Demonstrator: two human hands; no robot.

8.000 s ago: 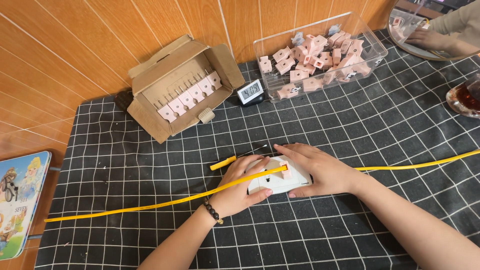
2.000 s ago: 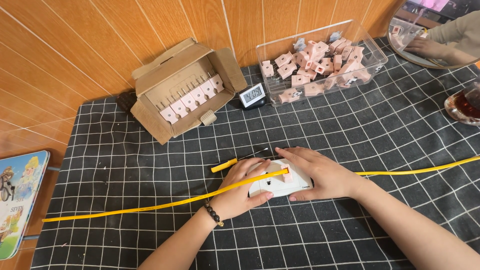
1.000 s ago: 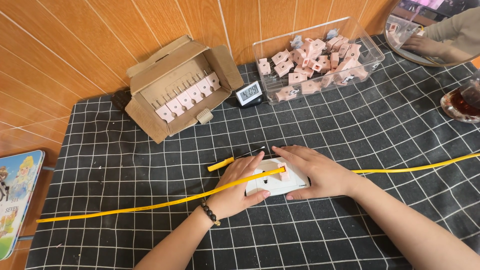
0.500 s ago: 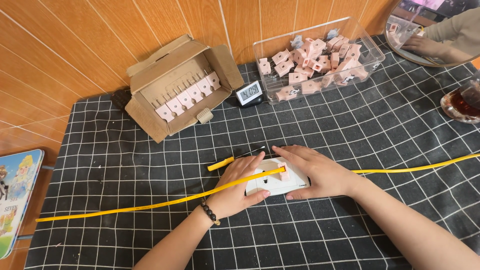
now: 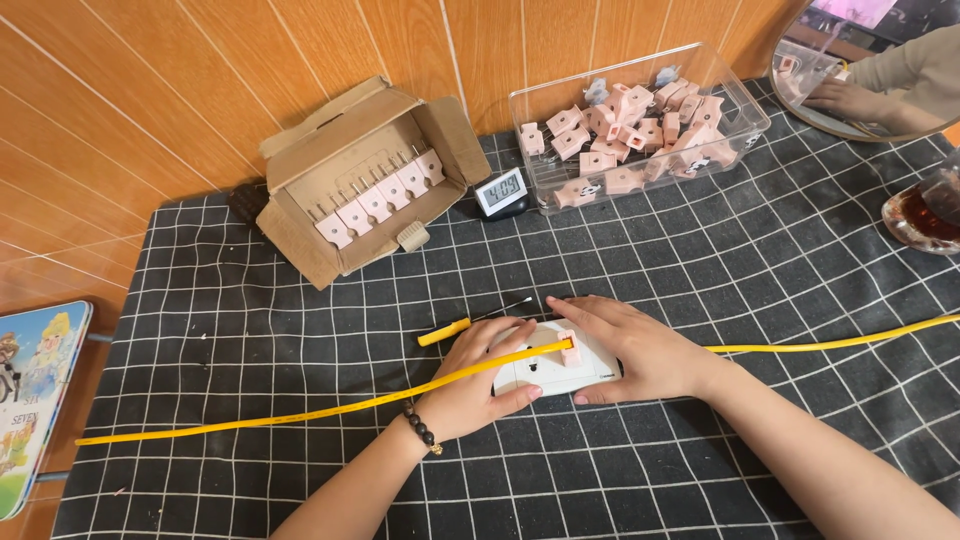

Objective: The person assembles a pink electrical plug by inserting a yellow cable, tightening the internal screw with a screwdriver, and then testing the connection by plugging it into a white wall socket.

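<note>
A white socket plate (image 5: 556,372) lies on the black checked cloth (image 5: 700,260) near its middle. My left hand (image 5: 476,385) rests on the plate's left side and holds it down, with a long yellow cable (image 5: 300,413) running across the fingers. My right hand (image 5: 640,350) covers the plate's right side, its fingers at a small pink piece (image 5: 570,349) where the cable ends on the plate. A yellow-handled screwdriver (image 5: 460,325) lies just behind my left hand.
An open cardboard box (image 5: 360,180) with a row of pink pieces stands at the back left. A clear plastic bin (image 5: 640,125) holds several pink pieces. Between them sits a small digital clock (image 5: 500,190). A glass of dark drink (image 5: 925,210) is at right, a picture book (image 5: 35,390) at left.
Both hands have stayed on the white plate with only slight finger shifts. The cable and screwdriver lie as before.
</note>
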